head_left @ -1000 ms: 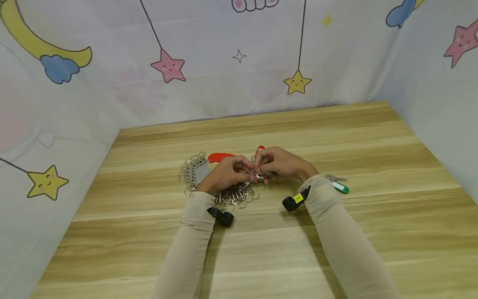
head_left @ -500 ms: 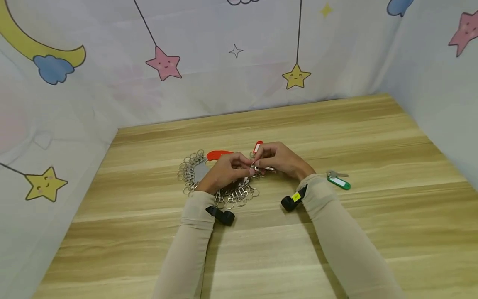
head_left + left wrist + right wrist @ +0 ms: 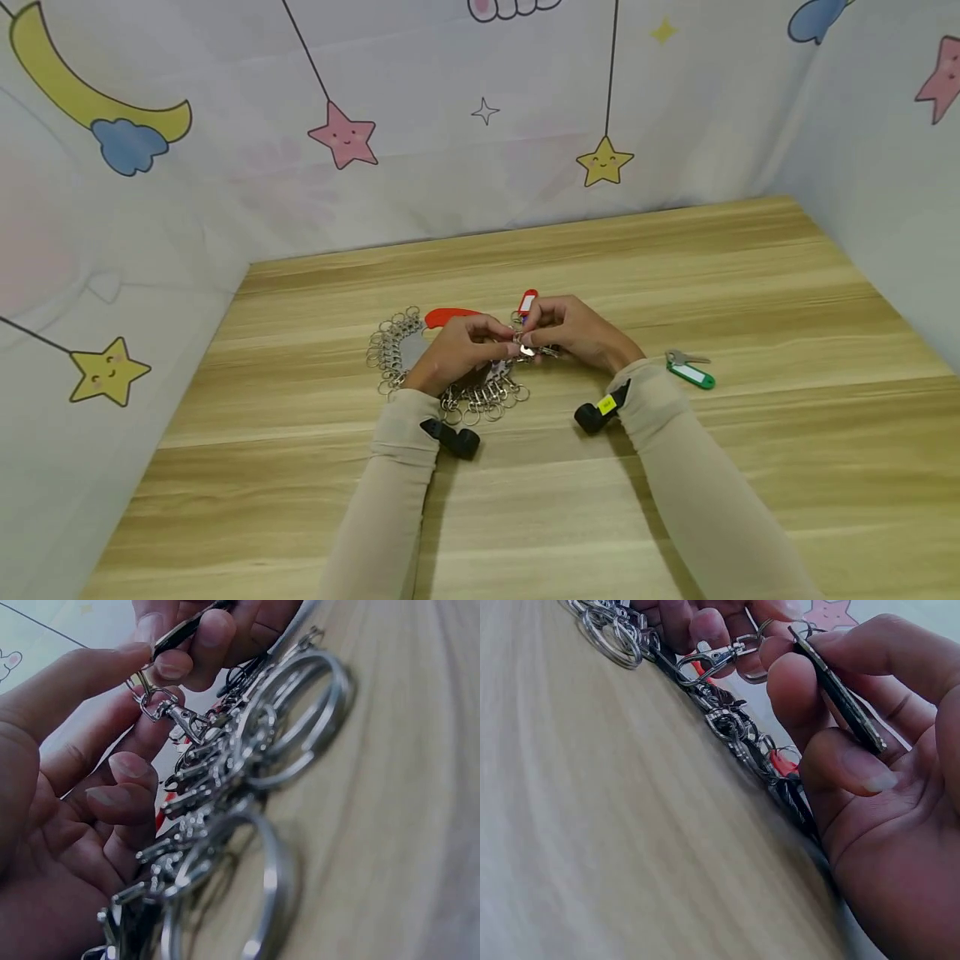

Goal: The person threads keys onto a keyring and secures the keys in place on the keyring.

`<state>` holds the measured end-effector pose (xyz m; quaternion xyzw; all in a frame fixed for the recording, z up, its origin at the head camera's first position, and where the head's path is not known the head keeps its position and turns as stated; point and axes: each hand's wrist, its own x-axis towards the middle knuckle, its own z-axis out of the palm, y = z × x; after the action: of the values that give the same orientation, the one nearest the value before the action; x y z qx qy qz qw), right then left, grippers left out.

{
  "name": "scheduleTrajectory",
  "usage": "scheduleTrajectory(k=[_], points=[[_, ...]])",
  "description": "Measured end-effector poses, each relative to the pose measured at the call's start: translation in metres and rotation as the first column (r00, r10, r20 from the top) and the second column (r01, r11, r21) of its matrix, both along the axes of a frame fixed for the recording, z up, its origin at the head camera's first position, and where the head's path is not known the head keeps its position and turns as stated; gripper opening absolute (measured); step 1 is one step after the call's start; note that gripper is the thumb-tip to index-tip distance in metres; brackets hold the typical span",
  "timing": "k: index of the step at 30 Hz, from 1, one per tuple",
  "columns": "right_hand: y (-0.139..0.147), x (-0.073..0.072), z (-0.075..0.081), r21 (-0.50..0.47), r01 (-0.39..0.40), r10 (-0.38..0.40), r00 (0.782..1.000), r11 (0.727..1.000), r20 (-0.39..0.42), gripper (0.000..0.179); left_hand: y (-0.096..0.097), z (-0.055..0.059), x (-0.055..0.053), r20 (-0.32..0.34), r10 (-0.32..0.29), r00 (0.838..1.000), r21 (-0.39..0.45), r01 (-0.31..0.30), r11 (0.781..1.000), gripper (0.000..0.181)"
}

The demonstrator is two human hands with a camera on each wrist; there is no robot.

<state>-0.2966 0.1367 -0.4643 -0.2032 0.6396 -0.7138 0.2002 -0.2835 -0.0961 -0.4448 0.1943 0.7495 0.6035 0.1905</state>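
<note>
Barely moved since earlier, left hand [image 3: 461,350] pinches a split ring [image 3: 754,676], right hand [image 3: 576,333] a key [image 3: 840,695], both near the red key tag [image 3: 528,302]; only wrist views show the snap hook [image 3: 718,657] clearly.

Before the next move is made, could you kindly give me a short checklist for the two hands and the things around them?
1. Key-like piece pinched in the right hand: ok.
2. Ring steadied by the left hand: ok.
3. Clasp joined to that ring: ok.
4. Piece fully threaded onto the ring: cannot tell, fingers hide it.
5. Green tag apart from both hands: ok.
</note>
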Motion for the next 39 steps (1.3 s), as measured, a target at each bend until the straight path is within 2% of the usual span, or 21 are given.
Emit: scheduleTrajectory(k=[4,10,15,24,30,39], points=[[0.000,0.001,-0.005,-0.020,0.016,-0.016,1.000,1.000,-0.005,0.008,0.000,0.002,0.000,-0.004,-0.001,1.000,-0.012,0.001,1.000,0.019],[-0.002,-0.001,-0.006,0.006,0.039,-0.039,0.999,0.999,-0.024,0.011,-0.002,-0.009,-0.007,-0.030,0.020,0.999,-0.027,-0.021,0.999,0.018],[-0.002,-0.002,-0.006,0.009,0.028,-0.027,0.999,1.000,-0.017,0.010,-0.004,-0.014,-0.009,-0.044,0.017,0.999,-0.028,-0.018,0.999,0.020],[0.000,-0.001,-0.006,0.011,0.032,-0.032,0.999,0.999,-0.007,0.010,-0.001,-0.014,-0.010,-0.058,0.000,0.998,-0.044,-0.003,0.999,0.021],[-0.002,-0.001,-0.008,-0.042,0.039,-0.038,0.999,0.998,0.026,0.013,0.000,-0.015,-0.010,-0.049,-0.034,0.998,-0.067,0.031,0.997,0.028],[-0.002,-0.001,-0.009,-0.073,0.047,-0.044,0.998,0.996,0.045,0.013,-0.001,-0.014,-0.010,-0.058,-0.020,0.998,-0.078,0.016,0.997,0.023]])
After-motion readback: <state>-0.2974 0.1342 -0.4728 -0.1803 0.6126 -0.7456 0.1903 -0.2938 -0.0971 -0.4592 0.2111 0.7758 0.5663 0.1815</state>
